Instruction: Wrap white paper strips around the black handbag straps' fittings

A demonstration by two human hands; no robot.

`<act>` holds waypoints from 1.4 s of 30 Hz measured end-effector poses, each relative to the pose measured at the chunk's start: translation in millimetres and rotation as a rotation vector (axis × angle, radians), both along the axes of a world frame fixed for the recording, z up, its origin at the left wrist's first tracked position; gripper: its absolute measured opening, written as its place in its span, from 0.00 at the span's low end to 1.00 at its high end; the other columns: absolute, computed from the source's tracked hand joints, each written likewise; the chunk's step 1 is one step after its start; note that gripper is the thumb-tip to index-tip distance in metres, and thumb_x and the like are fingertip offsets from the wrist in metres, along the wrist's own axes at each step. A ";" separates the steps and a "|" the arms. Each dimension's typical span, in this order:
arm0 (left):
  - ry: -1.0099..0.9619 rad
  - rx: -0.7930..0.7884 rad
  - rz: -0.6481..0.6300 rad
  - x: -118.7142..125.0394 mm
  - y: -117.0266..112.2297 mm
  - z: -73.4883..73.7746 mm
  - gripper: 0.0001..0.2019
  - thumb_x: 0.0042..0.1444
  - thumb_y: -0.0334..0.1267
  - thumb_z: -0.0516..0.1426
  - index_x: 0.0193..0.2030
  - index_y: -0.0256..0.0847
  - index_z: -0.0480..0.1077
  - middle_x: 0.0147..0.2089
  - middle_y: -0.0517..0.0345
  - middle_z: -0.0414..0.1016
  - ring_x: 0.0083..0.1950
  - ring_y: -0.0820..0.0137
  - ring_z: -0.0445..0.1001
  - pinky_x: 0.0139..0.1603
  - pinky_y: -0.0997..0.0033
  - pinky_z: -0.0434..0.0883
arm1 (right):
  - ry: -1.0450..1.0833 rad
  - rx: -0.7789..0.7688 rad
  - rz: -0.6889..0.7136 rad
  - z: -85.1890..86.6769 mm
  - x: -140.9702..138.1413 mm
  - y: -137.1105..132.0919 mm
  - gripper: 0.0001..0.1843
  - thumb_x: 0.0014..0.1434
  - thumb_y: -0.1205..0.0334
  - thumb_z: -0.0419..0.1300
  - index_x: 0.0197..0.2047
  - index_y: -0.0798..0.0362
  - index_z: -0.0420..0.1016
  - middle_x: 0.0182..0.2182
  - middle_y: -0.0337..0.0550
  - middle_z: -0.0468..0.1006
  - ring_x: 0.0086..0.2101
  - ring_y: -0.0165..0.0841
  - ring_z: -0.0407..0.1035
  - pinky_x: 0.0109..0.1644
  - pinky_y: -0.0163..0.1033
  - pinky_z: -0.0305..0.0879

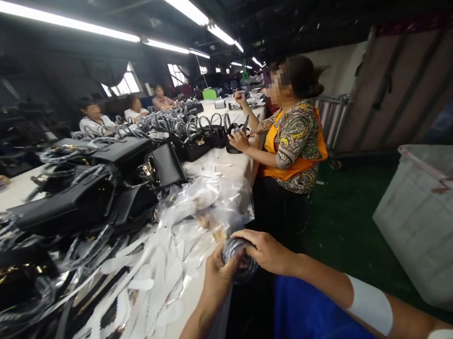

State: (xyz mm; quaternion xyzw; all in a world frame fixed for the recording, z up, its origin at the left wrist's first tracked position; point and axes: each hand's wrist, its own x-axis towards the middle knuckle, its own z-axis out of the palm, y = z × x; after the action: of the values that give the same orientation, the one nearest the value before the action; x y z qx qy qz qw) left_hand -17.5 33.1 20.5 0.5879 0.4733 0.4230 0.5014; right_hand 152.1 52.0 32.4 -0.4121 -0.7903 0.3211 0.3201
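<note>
At the table's near edge, my left hand (219, 272) and my right hand (269, 250) are closed around a dark coiled strap (231, 248) that looks wrapped in clear plastic. The left fingers grip its left side; the right fingers curl over its top and right side. Just beyond the coil lie crumpled clear plastic bags (231, 197). White paper strips (159, 285), some with scalloped edges, are heaped left of my left hand.
Black handbags (68, 207) with plastic-wrapped handles cover the left of the table (234, 162). A co-worker in an orange vest (291, 167) sits ahead, handling a black bag. A large pale bin (425, 217) stands on the right, and several people sit across the table.
</note>
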 end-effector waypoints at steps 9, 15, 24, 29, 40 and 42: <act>-0.068 -0.027 0.144 9.1 -3.0 -26.2 0.20 0.52 0.56 0.59 0.30 0.37 0.68 0.23 0.60 0.71 0.27 0.70 0.68 0.32 0.71 0.64 | 0.122 -0.188 -0.005 -10.2 5.5 0.9 0.18 0.58 0.67 0.56 0.52 0.52 0.75 0.46 0.44 0.80 0.46 0.36 0.74 0.52 0.40 0.67; 0.056 -0.058 -0.105 2.4 10.2 -39.8 0.23 0.45 0.57 0.64 0.32 0.36 0.69 0.25 0.56 0.74 0.29 0.68 0.70 0.32 0.71 0.65 | -0.148 -0.016 0.011 -18.9 14.3 -7.7 0.17 0.62 0.68 0.49 0.52 0.52 0.71 0.44 0.46 0.78 0.46 0.35 0.72 0.51 0.37 0.66; 0.039 -0.251 -0.410 2.9 -2.2 -30.6 0.25 0.43 0.56 0.66 0.36 0.33 0.74 0.26 0.53 0.75 0.28 0.69 0.71 0.32 0.71 0.64 | -0.653 0.167 0.237 -8.1 11.8 -16.8 0.20 0.55 0.60 0.58 0.51 0.57 0.69 0.43 0.53 0.76 0.42 0.42 0.69 0.46 0.41 0.68; -0.045 -0.250 -0.452 5.4 -5.7 -21.9 0.29 0.46 0.61 0.62 0.39 0.33 0.75 0.26 0.52 0.75 0.24 0.71 0.69 0.27 0.73 0.61 | -0.372 0.032 0.326 11.8 27.7 -12.8 0.18 0.58 0.64 0.55 0.51 0.52 0.73 0.41 0.44 0.78 0.38 0.33 0.71 0.45 0.34 0.65; -0.303 -0.267 -0.522 16.3 -9.9 -28.1 0.29 0.47 0.63 0.60 0.35 0.32 0.75 0.20 0.55 0.69 0.20 0.75 0.63 0.25 0.75 0.56 | 0.262 -0.464 0.322 4.1 48.5 -13.7 0.34 0.53 0.41 0.64 0.58 0.52 0.73 0.53 0.48 0.76 0.53 0.44 0.70 0.59 0.44 0.64; -0.360 -0.252 -0.480 17.7 -10.8 -26.8 0.29 0.48 0.63 0.60 0.36 0.32 0.75 0.19 0.59 0.65 0.21 0.75 0.63 0.27 0.75 0.57 | 0.321 -0.481 0.283 -1.2 44.3 -13.9 0.33 0.54 0.39 0.62 0.56 0.54 0.75 0.48 0.49 0.79 0.47 0.43 0.74 0.53 0.44 0.69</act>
State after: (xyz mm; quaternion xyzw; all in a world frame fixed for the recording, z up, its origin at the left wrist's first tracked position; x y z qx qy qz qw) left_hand 0.2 22.2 -6.3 0.5319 0.2736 0.3281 0.7311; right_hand 196.5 38.1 31.2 -0.3062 -0.6807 0.6009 0.2862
